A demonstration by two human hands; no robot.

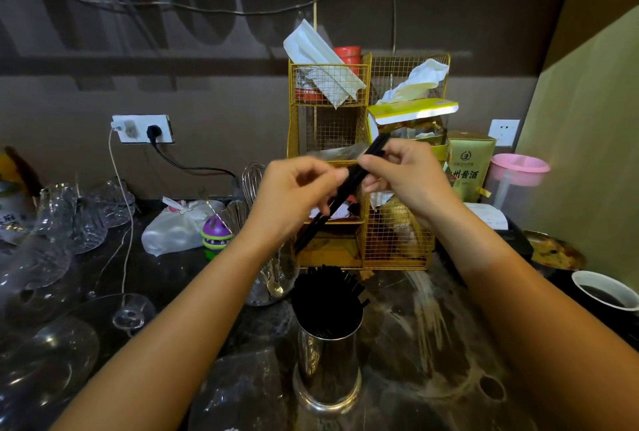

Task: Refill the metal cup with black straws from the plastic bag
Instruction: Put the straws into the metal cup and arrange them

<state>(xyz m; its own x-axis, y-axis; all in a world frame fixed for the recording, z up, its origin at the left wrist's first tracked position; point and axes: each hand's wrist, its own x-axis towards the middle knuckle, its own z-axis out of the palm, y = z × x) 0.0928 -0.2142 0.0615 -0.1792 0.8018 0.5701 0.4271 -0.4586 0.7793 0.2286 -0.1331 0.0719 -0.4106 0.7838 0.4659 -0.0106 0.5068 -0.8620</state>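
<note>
Dark marble counter (415, 344) backs onto a gold wire rack (397, 240). Below the hands, the metal cup (326, 366) stands part-filled. Left hand (294, 199) and right hand (404, 178) both pinch a slanted bundle of black straws (340, 197): light, slick, easily crushed, probably best gripped mid-length.

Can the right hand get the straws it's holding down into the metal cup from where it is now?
Probably yes. The metal cup stands open-topped right below both hands, with nothing between; the left hand also grips the bundle of straws the right hand holds.
</note>
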